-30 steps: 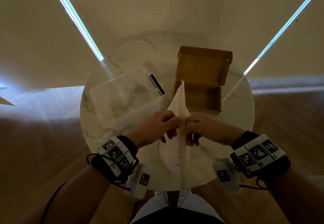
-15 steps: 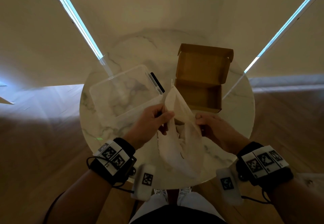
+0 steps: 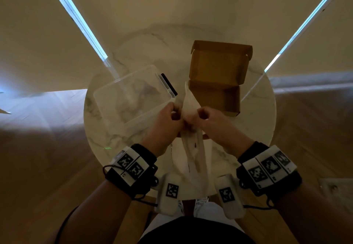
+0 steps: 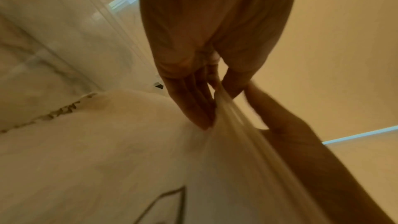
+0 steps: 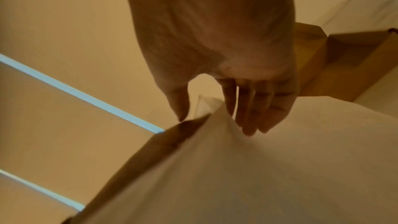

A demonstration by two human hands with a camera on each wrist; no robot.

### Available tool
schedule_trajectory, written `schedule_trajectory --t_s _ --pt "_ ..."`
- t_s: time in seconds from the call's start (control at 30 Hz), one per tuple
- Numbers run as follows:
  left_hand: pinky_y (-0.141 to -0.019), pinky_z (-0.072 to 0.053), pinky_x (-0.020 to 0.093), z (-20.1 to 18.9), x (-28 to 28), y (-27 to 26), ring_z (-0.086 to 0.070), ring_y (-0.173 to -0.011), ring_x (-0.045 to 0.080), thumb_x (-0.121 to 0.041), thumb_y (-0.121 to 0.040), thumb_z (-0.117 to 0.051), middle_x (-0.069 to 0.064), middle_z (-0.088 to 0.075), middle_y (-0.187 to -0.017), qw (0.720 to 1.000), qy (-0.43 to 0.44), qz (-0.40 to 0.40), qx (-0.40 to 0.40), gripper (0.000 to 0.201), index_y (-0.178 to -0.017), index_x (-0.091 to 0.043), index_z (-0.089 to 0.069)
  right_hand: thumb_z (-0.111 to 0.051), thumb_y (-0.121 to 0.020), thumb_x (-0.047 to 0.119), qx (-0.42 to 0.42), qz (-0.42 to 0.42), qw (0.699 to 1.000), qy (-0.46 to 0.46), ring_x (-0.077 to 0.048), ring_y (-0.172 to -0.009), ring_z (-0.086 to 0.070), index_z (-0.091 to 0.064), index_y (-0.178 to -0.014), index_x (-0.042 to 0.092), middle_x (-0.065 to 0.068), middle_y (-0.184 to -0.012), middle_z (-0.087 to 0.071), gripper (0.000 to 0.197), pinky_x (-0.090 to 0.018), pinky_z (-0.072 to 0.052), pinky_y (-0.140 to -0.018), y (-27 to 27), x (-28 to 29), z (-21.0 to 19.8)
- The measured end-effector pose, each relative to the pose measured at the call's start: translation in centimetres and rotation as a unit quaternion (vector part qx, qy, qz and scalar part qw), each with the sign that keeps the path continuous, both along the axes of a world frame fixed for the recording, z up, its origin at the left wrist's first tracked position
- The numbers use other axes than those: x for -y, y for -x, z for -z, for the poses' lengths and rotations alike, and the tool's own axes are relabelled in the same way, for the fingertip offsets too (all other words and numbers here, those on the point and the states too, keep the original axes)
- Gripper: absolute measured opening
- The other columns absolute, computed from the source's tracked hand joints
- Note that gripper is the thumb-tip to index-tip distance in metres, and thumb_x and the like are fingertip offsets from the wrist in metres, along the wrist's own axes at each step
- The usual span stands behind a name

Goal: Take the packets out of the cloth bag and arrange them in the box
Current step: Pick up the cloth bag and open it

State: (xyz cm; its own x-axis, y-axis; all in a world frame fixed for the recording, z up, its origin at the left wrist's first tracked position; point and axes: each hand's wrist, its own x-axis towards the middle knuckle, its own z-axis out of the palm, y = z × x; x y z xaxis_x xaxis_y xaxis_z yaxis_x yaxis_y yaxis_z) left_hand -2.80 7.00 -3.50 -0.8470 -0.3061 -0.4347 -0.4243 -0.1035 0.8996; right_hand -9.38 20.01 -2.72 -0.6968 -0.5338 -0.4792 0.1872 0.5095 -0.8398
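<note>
We stood at a round white marble table (image 3: 254,129) on wooden flooring. Our left hand (image 3: 168,123) and right hand (image 3: 214,123) each pinched the cream cloth bag (image 3: 193,148) between them; beyond our right hand sat the open brown cardboard box (image 3: 215,98).

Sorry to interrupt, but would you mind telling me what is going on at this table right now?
A person is holding a cloth bag upright over a round marble table, with the left hand and the right hand both pinching the fabric near its top. No packet is visible outside the bag. An open cardboard box stands just beyond the hands with nothing visible inside. A clear plastic container sits to its left.
</note>
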Motion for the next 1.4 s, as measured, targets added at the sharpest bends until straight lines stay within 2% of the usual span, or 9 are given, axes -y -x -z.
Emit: schedule_trajectory --t_s 0.13,0.37,0.57,0.7,0.87,1.0,1.13,1.27,1.4 --pt "-0.063 -0.056 0.026 0.7 0.2 0.2 -0.070 -0.081 0.018 -0.010 -0.094 -0.057 0.010 -0.070 -0.100 0.997 -0.060 -0.016 0.047 0.016 -0.110 -0.008 -0.056 -0.055 -0.097 0.018 0.017 0.097 0.995 0.024 -0.029 -0.087 -0.068 -0.067 -0.090 0.010 -0.014 -0.092 -0.070 0.016 -0.040 -0.059 -0.074 0.2 0.7 0.9" --pt "-0.053 -0.046 0.030 1.4 2.3 0.6 -0.052 -0.064 0.019 0.005 -0.086 -0.036 0.008 -0.055 -0.074 0.973 -0.098 -0.162 0.130 0.029 -0.074 -0.008 -0.057 -0.039 -0.103 0.012 0.253 0.236 0.932 0.106 -0.023 -0.081 -0.062 -0.061 -0.093 0.010 -0.009 -0.089 -0.065 0.024 -0.038 -0.054 -0.075 1.5 0.5 1.7" --pt "-0.063 -0.046 0.023 2.1 2.0 -0.2 -0.062 -0.082 0.015 -0.034 -0.087 -0.065 0.001 -0.067 -0.094 0.984 0.055 0.058 0.161 0.025 -0.105 -0.016 -0.064 -0.049 -0.098 0.018 0.318 0.203 0.917 0.131 -0.013 -0.052 -0.059 -0.066 -0.080 0.008 -0.004 -0.066 -0.065 0.026 -0.023 -0.046 -0.048 2.1 -0.4 2.5" --pt "-0.058 -0.044 0.017 3.0 3.1 -0.8 -0.060 -0.072 0.012 -0.022 -0.089 -0.062 -0.002 -0.066 -0.077 0.977 0.144 0.083 0.135 0.011 -0.087 -0.014 -0.071 -0.063 -0.092 0.025 0.134 0.011 0.991 -0.010 -0.017 -0.068 -0.057 -0.067 -0.089 0.013 -0.002 -0.080 -0.064 0.013 -0.025 -0.045 -0.057 2.6 -1.9 2.2" --pt "-0.064 -0.051 0.028 3.9 3.8 -1.1 -0.065 -0.080 0.021 -0.020 -0.099 -0.047 0.012 -0.070 -0.092 0.993 -0.041 -0.008 0.106 0.024 -0.098 -0.007 -0.067 -0.053 -0.099 0.030 -0.134 -0.164 0.966 -0.151 -0.011 -0.055 -0.047 -0.070 -0.094 0.001 -0.005 -0.072 -0.059 0.034 -0.021 -0.037 -0.052 3.0 -1.4 3.3" --pt "-0.059 -0.054 0.030 4.3 3.2 -1.1 -0.066 -0.068 0.019 -0.027 -0.099 -0.048 0.010 -0.068 -0.080 0.973 -0.188 -0.079 0.110 0.026 -0.095 -0.007 -0.065 -0.050 -0.101 0.028 0.102 0.056 0.993 -0.019 -0.016 -0.067 -0.061 -0.069 -0.084 0.008 -0.002 -0.069 -0.066 0.032 -0.025 -0.050 -0.061 3.1 0.2 3.2" --pt "-0.059 -0.058 0.030 5.3 2.6 -1.1 -0.067 -0.071 0.022 -0.028 -0.094 -0.058 0.015 -0.070 -0.094 0.946 -0.257 -0.137 0.143 0.033 -0.116 -0.003 -0.062 -0.051 -0.100 0.030 0.341 0.216 0.913 0.064 -0.030 -0.082 -0.067 -0.065 -0.097 0.005 -0.016 -0.087 -0.071 0.029 -0.045 -0.055 -0.083 3.2 0.8 3.6" --pt "-0.069 -0.055 0.031 6.1 2.6 -2.0 -0.065 -0.087 0.022 -0.032 -0.092 -0.060 0.010 -0.069 -0.101 0.966 -0.186 -0.111 0.144 0.030 -0.111 -0.009 -0.065 -0.063 -0.091 0.041 0.298 0.209 0.930 0.042 -0.025 -0.093 -0.068 -0.065 -0.112 0.012 -0.008 -0.101 -0.072 0.036 -0.041 -0.055 -0.084 3.3 -0.2 5.0" --pt "-0.066 -0.050 0.030 5.4 3.7 -3.0 -0.061 -0.080 0.020 -0.054 -0.089 -0.056 0.006 -0.066 -0.094 0.968 0.094 0.019 0.230 0.042 -0.104 -0.015 -0.061 -0.063 -0.087 0.053 0.093 0.008 0.986 -0.140 -0.019 -0.092 -0.062 -0.052 -0.121 0.021 -0.001 -0.112 -0.062 0.048 -0.030 -0.048 -0.065 2.7 -3.0 4.5"
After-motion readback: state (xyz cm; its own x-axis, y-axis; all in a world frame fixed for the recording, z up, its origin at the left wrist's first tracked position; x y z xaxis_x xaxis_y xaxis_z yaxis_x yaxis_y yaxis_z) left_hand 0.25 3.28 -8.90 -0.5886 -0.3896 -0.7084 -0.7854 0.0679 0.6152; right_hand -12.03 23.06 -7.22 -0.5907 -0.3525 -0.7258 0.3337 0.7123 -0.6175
